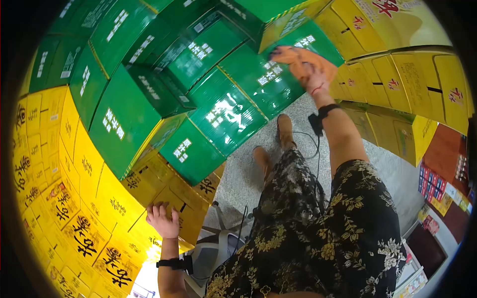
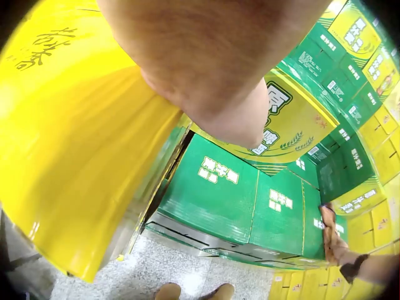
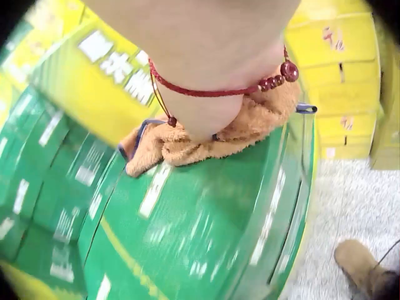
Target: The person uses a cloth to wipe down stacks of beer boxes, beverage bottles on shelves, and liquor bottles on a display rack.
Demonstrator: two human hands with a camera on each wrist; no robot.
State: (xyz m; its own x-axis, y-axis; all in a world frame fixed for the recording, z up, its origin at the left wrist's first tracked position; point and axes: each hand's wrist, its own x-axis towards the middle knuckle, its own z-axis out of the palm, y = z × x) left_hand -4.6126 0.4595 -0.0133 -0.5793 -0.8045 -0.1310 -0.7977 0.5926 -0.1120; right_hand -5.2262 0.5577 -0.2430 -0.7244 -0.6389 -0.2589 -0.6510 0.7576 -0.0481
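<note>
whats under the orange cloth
The cloth lies on a green box, whose shiny top and white lettering show beside it. The right hand rests on the cloth. The patch directly beneath is covered, so I can't tell what is there.

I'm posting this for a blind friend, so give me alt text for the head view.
Seen from above, a person's right hand is on an orange cloth over green cartons, while their left hand is by yellow cartons. They wear black floral clothing.
</note>
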